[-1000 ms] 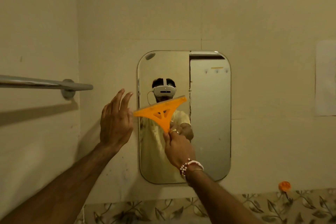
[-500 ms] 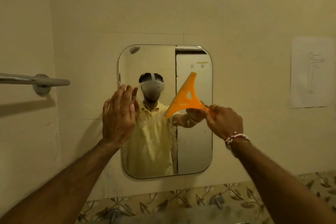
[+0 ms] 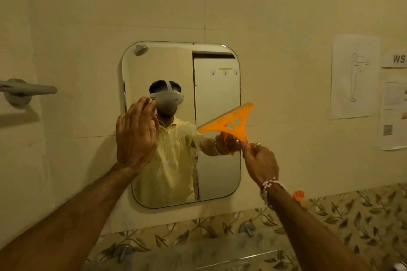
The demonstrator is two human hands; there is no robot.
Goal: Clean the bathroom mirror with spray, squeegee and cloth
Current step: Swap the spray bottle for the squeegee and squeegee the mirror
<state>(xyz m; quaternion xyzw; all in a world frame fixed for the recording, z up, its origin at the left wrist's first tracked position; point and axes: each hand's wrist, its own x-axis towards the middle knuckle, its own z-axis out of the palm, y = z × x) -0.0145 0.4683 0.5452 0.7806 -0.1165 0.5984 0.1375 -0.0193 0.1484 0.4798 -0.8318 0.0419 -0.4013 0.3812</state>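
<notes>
Beige bathroom wall (image 3: 286, 17), mirror (image 3: 220, 171), paper sign (image 3: 395, 59) reading "WS", orange squeegee (image 3: 229, 124)

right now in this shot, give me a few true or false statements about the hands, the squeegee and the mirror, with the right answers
1. The right hand grips the orange squeegee by its handle. True.
2. The left hand holds a cloth. False: it is open and empty, fingers straight, raised at the left edge of the mirror.
3. The squeegee's blade sits near the mirror's right edge, tilted up to the right. True.
4. The squeegee is blue. False: it is orange.
5. A metal towel bar is fixed to the wall left of the mirror. True.
6. The papers hang on the wall left of the mirror. False: they are on the right.
</notes>
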